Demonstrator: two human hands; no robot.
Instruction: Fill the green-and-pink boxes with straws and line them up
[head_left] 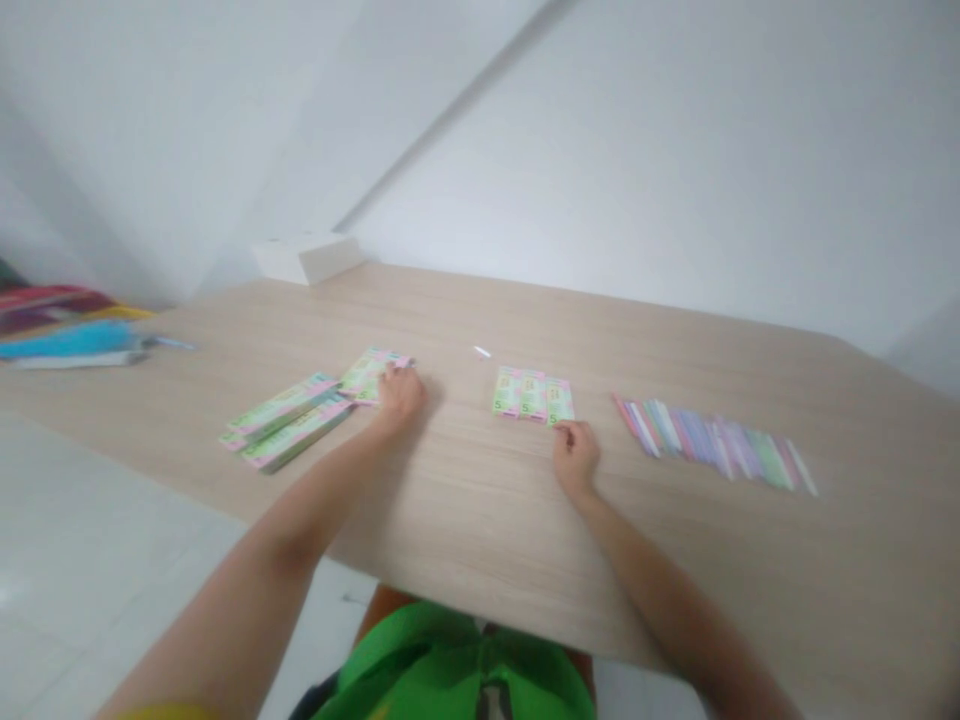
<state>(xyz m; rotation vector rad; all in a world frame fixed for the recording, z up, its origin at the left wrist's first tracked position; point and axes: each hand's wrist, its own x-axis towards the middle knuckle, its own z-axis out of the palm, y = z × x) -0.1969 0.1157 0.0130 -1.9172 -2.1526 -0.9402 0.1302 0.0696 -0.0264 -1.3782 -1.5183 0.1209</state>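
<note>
My left hand (pixel 403 392) is at the right side of a small group of green-and-pink printed cards (pixel 365 376), its fingers bent down over their edge. Two long stacks of similar cards (pixel 289 418) lie slantwise just left of it. Near the middle of the table, three cards (pixel 532 393) marked with a 5 sit side by side in a row. At the lower corner of the rightmost card (pixel 559 397), the fingers of my right hand (pixel 576 455) are curled in a pinch. Blur hides the fine detail of both grips.
A slanted row of thin, many-coloured strips (pixel 712 442) lies to the right on the wooden table (pixel 465 500). A small white piece (pixel 482 352) lies beyond the cards. At the back left stands a white box (pixel 309 258); blue and red items (pixel 75 338) are piled at far left.
</note>
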